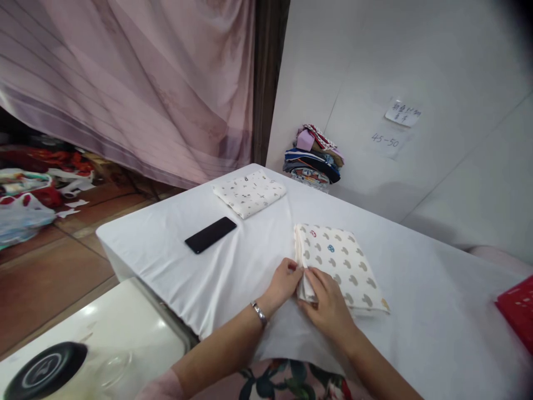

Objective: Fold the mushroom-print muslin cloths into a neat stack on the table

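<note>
A folded white cloth [339, 261] with grey mushroom-like prints lies on the white-covered table [254, 261] in front of me. At its near left edge, my left hand [286, 280] pinches the layered folds with curled fingers. My right hand [327, 303] grips the near corner of the same cloth, thumb beneath and fingers on top. Both hands almost meet there, and the layers between the fingertips are partly hidden. Farther off to the left rests a second folded white cloth [250, 193] with small dark prints, flat on the table.
A black phone [211, 234] lies on the table at left. Folded clothes [312, 155] are stacked by the wall behind. A red object [518, 308] sits at the right edge. Lower left, a white surface [137, 316] holds a round black object [45, 369]. A pink curtain [166, 83] hangs behind.
</note>
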Motion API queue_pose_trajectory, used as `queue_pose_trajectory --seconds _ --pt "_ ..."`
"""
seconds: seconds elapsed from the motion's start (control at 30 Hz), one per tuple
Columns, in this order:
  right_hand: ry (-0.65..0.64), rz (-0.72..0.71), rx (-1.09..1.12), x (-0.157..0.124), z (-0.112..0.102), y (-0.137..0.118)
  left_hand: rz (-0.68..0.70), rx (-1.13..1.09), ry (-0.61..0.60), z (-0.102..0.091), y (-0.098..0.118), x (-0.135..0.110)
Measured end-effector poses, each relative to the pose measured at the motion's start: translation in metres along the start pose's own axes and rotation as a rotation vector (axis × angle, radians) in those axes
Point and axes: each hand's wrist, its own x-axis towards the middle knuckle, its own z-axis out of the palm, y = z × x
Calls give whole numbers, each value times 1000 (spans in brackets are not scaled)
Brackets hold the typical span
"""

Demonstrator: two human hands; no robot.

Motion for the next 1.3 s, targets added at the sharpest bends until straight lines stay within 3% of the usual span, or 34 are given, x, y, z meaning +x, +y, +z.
queue_pose_trajectory --seconds 0.17,0.33,0.47,0.6,0.7,0.87,1.1,1.3 --pt "46 16 93 -1 1 4 -27 -60 -34 1 4 -3" --pt "131 265 312 2 -12 1 -91 -184 -103 1 12 -9" --pt "195 448 464 5 -20 0 -65 -13 -119 -4 13 -22" --pt "186 505 517 6 -20 0 37 258 -83 -13 8 -36" --pt "189 480 498 7 -19 0 147 398 -5 -16 5 -39" --pt "234 349 483 8 -19 0 185 409 9 -11 12 -33" --pt "142 266 499 3 -19 -2 8 107 -149 1 21 -39" --pt "130 198 437 -2 -19 -1 -47 -71 -198 2 19 -43"
